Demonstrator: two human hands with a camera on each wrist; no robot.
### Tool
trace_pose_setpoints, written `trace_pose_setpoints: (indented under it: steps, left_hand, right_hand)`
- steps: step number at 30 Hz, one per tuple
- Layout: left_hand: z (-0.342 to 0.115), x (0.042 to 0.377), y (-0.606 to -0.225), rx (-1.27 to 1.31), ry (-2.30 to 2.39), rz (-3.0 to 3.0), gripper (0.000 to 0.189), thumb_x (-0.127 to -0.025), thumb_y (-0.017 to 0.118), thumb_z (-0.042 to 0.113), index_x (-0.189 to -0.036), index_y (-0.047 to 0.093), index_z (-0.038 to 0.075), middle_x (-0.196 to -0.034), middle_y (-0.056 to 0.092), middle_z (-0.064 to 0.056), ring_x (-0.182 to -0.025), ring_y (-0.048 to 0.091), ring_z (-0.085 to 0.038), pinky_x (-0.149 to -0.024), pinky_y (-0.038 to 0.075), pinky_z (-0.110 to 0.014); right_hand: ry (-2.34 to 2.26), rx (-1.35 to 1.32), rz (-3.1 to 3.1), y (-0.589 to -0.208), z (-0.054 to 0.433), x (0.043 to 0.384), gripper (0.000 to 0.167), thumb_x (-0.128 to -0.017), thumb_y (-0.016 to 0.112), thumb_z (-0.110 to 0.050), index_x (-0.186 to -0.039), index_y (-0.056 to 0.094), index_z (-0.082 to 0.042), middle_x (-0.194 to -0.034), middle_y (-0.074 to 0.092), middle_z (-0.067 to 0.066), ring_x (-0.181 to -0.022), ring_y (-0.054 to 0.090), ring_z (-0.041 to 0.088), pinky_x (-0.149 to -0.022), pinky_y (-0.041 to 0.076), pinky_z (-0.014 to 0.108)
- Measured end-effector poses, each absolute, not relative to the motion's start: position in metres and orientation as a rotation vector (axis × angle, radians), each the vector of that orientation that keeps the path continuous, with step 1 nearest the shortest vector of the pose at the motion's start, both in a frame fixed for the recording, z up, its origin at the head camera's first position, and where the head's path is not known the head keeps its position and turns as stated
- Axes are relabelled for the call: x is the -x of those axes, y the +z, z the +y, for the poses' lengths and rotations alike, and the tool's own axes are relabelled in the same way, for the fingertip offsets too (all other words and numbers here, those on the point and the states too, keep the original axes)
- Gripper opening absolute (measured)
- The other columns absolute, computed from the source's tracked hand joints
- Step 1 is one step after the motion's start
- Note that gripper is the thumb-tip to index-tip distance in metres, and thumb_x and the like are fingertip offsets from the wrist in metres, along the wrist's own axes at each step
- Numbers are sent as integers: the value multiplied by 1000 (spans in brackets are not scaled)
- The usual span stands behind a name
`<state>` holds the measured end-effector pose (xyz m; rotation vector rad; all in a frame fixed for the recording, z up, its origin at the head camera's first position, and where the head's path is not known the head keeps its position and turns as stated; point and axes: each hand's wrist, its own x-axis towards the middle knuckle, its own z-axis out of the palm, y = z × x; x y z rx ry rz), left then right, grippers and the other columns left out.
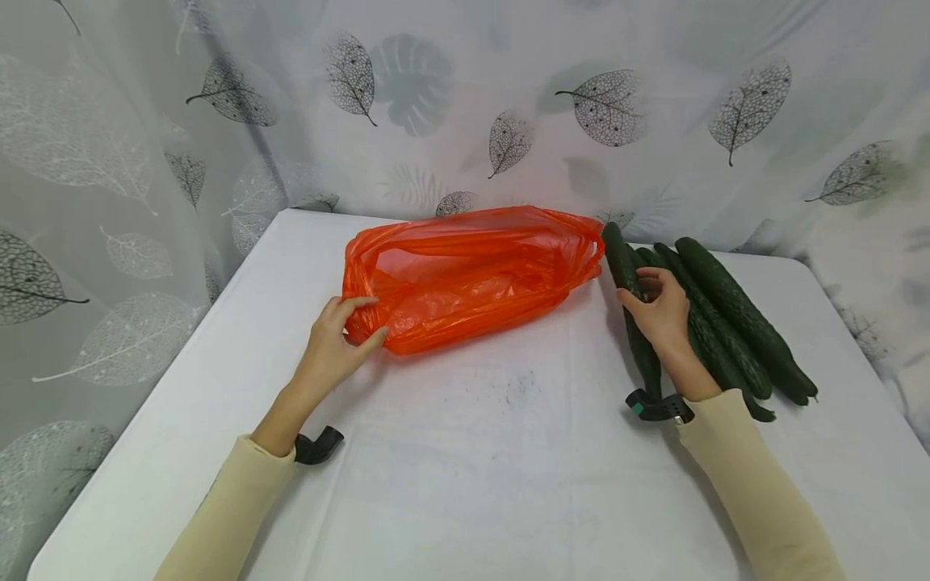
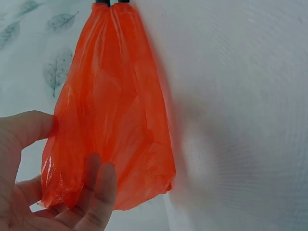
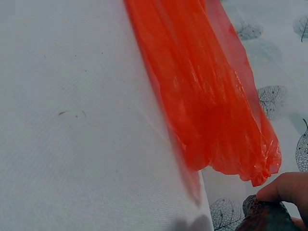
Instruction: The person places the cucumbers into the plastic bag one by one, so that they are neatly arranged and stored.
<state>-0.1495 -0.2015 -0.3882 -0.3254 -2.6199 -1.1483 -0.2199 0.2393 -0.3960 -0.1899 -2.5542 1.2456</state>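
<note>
An orange-red plastic bag [image 1: 465, 278] lies across the far part of the table, its mouth spread wide. At the bag's left end is my left hand [image 1: 336, 347], thumb and fingers apart at its edge. The left wrist view shows that hand [image 2: 29, 168] with its fingertips against the thin plastic [image 2: 120, 106]. To the right of the bag my right hand [image 1: 663, 311] grips the leftmost dark green cucumber [image 1: 617, 254] between thumb and fingers. In the right wrist view the thumb [image 3: 281, 187] presses on that cucumber [image 3: 264, 216], low in the corner.
Several more cucumbers [image 1: 756, 323] lie side by side to the right of my right hand. The white-covered table [image 1: 465, 484] ends at a leaf-printed curtain [image 1: 508, 97] behind the bag. Black wrist cameras [image 1: 320, 445] sit at both sleeves.
</note>
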Motion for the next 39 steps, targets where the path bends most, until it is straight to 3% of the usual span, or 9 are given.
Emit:
trace_pose_setpoints:
  steps: [13,27,39]
  left_hand:
    - [-200,148,-387,328,-1165,-2629,46,-85,74,16,-125,59,1,-113,52,-17,-93,48,-25,-69,43,-32]
    - [-198,149,-388,320,-1153,-2635,44,-85,75,15,-124,60,1,-111,52,-17,-89,46,-25,-68,40,-31]
    - [-197,147,-385,334,-1145,-2613,43,-85,75,16,-123,61,1,-110,51,-17,-89,47,-24,-67,41,-31]
  right_hand:
    - [1220,149,-2513,-379,241,209,48,-88,70,-18,-128,53,2,-120,60,25,-87,49,20,-67,38,16]
    - [1234,67,-2477,-367,239,196,48,-87,72,-15,-128,55,2,-123,60,21,-104,53,27,-80,39,16]
    - [1164,-70,-2468,-357,244,198,49,-84,75,-11,-128,58,0,-119,62,23,-88,48,5,-73,36,11]
